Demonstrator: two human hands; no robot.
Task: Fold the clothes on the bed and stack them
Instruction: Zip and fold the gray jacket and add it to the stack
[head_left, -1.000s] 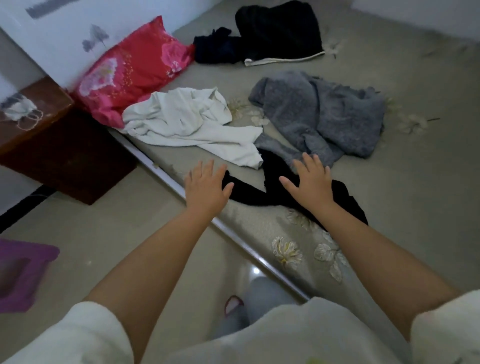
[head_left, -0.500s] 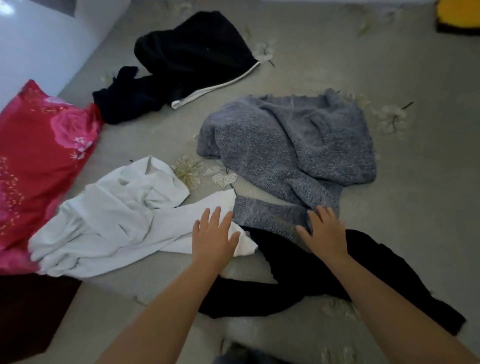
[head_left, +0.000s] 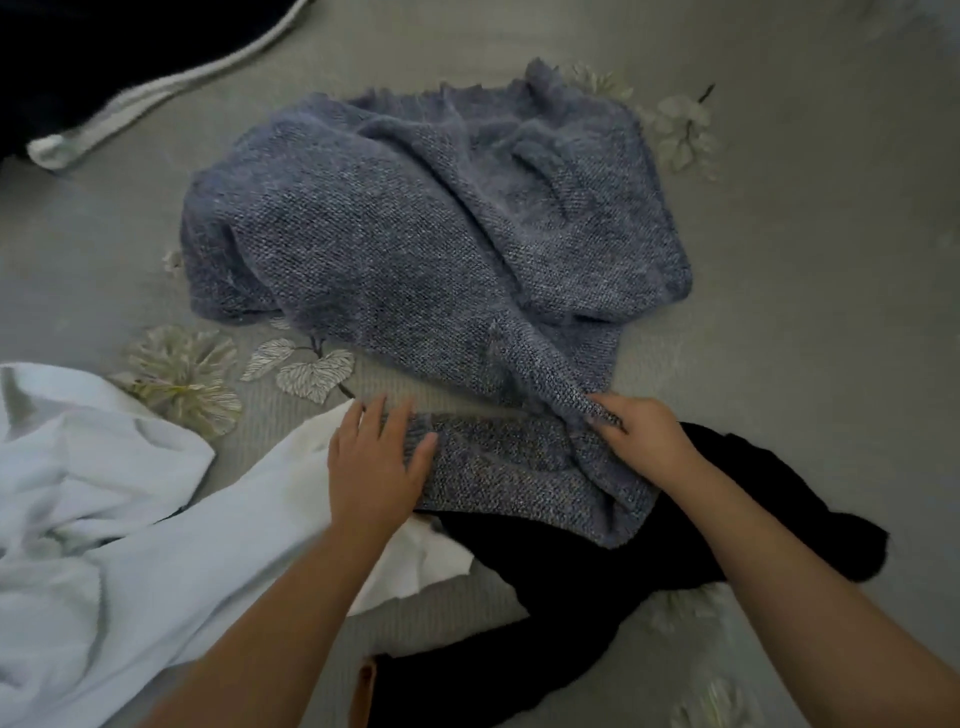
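Note:
A crumpled blue-grey knit sweater lies in the middle of the grey bed sheet. Its near sleeve stretches across the front. My left hand lies on the sleeve's left end, fingers mostly straight, thumb on the knit. My right hand pinches a fold of the sweater where sleeve meets body. A white garment lies crumpled at the left, partly under my left forearm. A black garment lies under the sleeve and my right forearm.
Another dark garment with a white trim sits at the top left corner. The sheet has pale flower prints. Bare sheet stretches to the right of the sweater.
The camera moved in close over the bed. Both hands went forward from above the black garment onto the grey sweater's sleeve, and my right hand took hold of a fold.

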